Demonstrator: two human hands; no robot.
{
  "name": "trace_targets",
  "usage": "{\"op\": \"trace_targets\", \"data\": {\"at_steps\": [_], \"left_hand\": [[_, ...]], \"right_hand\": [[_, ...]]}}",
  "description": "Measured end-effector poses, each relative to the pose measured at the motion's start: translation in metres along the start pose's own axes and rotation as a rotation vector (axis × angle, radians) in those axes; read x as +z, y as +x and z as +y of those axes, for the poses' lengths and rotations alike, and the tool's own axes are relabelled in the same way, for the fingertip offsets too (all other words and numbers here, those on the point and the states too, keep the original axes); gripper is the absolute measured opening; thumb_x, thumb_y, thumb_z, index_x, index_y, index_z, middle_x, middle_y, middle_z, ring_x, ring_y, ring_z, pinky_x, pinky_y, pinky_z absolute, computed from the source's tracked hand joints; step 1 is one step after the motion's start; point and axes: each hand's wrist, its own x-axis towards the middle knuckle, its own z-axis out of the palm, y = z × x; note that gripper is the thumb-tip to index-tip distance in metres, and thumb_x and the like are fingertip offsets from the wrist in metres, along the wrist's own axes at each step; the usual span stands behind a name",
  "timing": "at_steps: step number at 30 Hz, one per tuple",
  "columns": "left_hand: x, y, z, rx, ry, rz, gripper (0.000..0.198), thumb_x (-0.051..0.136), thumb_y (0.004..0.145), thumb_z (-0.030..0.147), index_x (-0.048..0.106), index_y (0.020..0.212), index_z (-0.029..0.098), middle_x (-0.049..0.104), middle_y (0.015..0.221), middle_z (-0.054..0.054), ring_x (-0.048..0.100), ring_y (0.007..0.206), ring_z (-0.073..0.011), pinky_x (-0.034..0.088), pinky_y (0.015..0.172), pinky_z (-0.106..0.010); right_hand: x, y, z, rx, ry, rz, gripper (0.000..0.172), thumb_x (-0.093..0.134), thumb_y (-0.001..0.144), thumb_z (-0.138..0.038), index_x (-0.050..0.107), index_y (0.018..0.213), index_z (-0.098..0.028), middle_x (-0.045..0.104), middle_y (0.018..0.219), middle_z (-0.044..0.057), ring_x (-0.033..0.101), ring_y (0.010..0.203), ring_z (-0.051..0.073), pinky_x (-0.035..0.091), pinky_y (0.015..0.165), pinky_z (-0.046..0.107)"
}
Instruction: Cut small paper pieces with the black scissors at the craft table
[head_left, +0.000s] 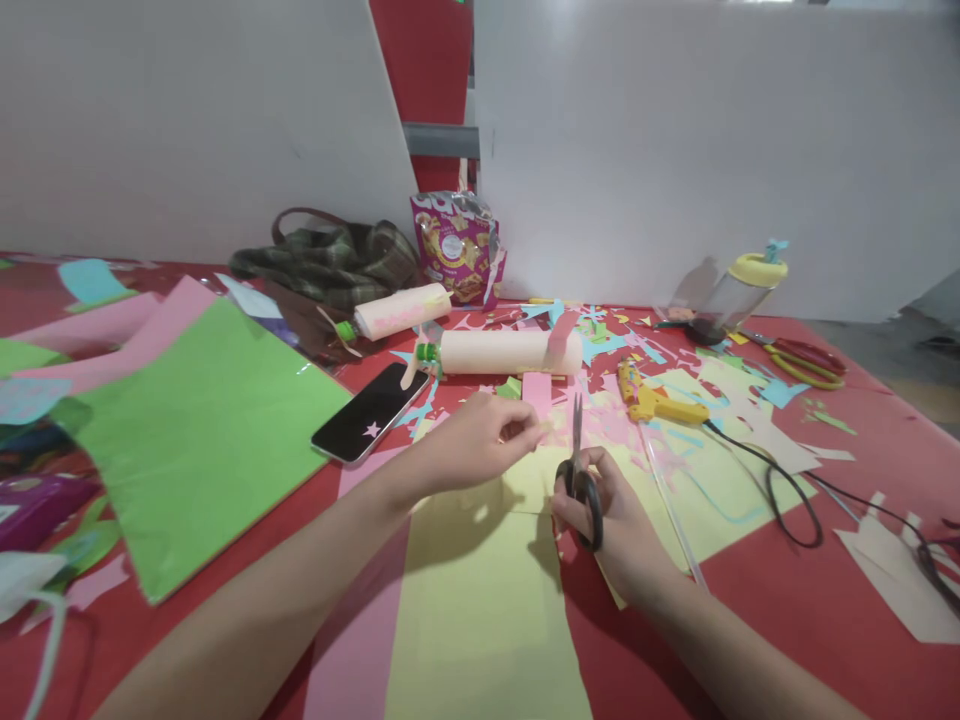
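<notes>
My left hand (pixel 487 440) is closed in a pinch above the paper, with a small piece of yellow paper (pixel 549 430) at its fingertips. Black-handled scissors (pixel 577 440) are in my right hand (pixel 611 520), blades pointing away from me and close together. Beneath both hands lies a pale yellow sheet (pixel 484 610), partly over a pink sheet (pixel 349 620). Just beyond my left hand rests a paper-wrapped bottle (pixel 495 352) with a green cap, lying on its side. A black-screened phone (pixel 367 415) lies to the left with a pink star on it.
Green sheets (pixel 202 440) cover the left side. A yellow glue gun (pixel 664 405) with a black cable lies right, near red-and-yellow-handled scissors (pixel 806 360) and a clear bottle (pixel 739 300). Behind are a second wrapped bottle (pixel 401 312), a snack bag (pixel 457 245) and plaid fabric (pixel 330 260). Paper scraps are scattered about.
</notes>
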Motion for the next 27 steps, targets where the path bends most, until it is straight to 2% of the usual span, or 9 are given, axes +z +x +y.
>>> {"op": "trace_targets", "data": {"at_steps": [5,7,12,18,27], "left_hand": [[-0.009,-0.0004,-0.0009,-0.029,-0.077,0.13,0.029,0.035,0.08,0.03,0.034,0.055,0.015,0.034,0.052,0.005,0.032,0.05,-0.0058,0.025,0.047,-0.019],[-0.0101,-0.0005,-0.0005,-0.02,-0.089,0.143,0.029,0.035,0.08,0.029,0.033,0.055,0.015,0.033,0.052,0.005,0.031,0.05,-0.0056,0.025,0.047,-0.019],[-0.0084,-0.0015,0.0022,-0.015,-0.049,0.083,0.03,0.035,0.08,0.031,0.038,0.055,0.014,0.036,0.052,0.005,0.033,0.049,-0.006,0.025,0.047,-0.019],[-0.004,-0.003,0.0062,0.003,-0.013,0.032,0.029,0.035,0.08,0.032,0.045,0.059,0.014,0.041,0.053,0.004,0.036,0.051,-0.0064,0.026,0.048,-0.019],[-0.0036,-0.0034,0.0077,0.015,0.009,-0.004,0.028,0.035,0.08,0.03,0.051,0.065,0.014,0.051,0.06,0.002,0.043,0.055,-0.0075,0.028,0.051,-0.02]], "right_hand": [[0.0026,-0.0005,-0.002,-0.035,-0.018,-0.147,0.033,0.061,0.066,-0.033,0.032,0.076,-0.023,0.046,0.066,-0.005,0.043,0.054,0.009,0.034,0.05,0.021],[0.0039,-0.0012,-0.0046,-0.049,-0.02,-0.216,0.038,0.062,0.063,-0.041,0.031,0.076,-0.023,0.046,0.07,-0.003,0.043,0.058,0.01,0.034,0.054,0.022],[0.0037,-0.0039,-0.0067,-0.055,0.015,-0.284,0.038,0.059,0.065,-0.046,0.031,0.08,-0.024,0.041,0.077,-0.001,0.043,0.067,0.011,0.034,0.063,0.025],[-0.0005,-0.0047,-0.0039,-0.061,0.028,-0.344,0.037,0.057,0.066,-0.047,0.032,0.082,-0.025,0.041,0.078,0.0,0.041,0.068,0.013,0.033,0.062,0.025],[0.0009,-0.0033,-0.0055,-0.085,-0.001,-0.351,0.036,0.053,0.067,-0.05,0.033,0.083,-0.025,0.04,0.078,0.001,0.04,0.067,0.013,0.033,0.064,0.027]]}}
